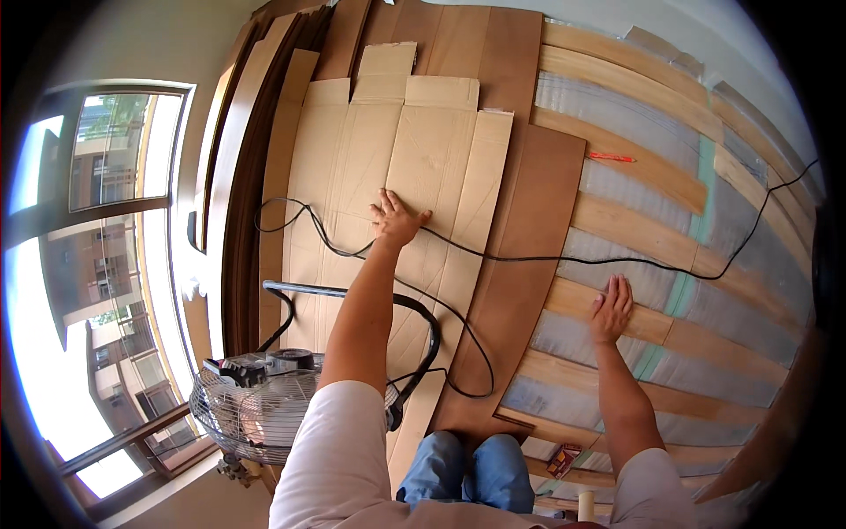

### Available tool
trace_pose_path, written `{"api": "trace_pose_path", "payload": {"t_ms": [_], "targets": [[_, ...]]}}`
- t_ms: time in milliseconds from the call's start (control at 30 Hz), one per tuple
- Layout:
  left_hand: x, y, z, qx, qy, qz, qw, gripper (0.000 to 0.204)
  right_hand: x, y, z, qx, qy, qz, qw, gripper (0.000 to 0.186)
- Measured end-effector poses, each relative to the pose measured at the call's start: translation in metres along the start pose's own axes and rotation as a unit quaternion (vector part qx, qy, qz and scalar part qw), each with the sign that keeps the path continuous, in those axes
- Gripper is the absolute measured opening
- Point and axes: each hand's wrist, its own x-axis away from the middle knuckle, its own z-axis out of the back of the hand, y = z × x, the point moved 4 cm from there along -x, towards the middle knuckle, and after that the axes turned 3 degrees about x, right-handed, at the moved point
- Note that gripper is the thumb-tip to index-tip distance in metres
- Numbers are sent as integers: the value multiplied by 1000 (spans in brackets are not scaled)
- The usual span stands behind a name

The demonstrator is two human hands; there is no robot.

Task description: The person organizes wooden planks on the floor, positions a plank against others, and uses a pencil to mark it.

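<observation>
My left hand [398, 222] rests palm down with spread fingers on a flattened cardboard sheet [441, 163]. A black cable [599, 261] runs past this hand and trails across to the right. My right hand [612, 310] lies flat, fingers stretched, at a pale wooden batten [648, 324]. Neither hand has anything in its grasp. Beneath the cardboard are brown floorboards [529, 212], whose stepped edge lies between my hands. To the right of that edge, battens run in rows over clear plastic sheeting [627, 191].
A wire-caged fan [256, 406] with a curved black tube stands at lower left. Long dark planks [238, 176] are stacked along the window wall [203, 115]. A slim red object [612, 158] lies on a batten; a small dark red box [564, 460] sits beside my knees.
</observation>
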Motion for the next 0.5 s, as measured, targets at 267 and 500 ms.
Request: {"api": "trace_pose_path", "payload": {"t_ms": [267,500], "targets": [[9,51,23,41,-56,101,992,146,-6,1,2,15,-24,-22,999,48],[6,36,27,34,-55,117,991,145,-102,-57,34,-62,-24,6,998,24]]}}
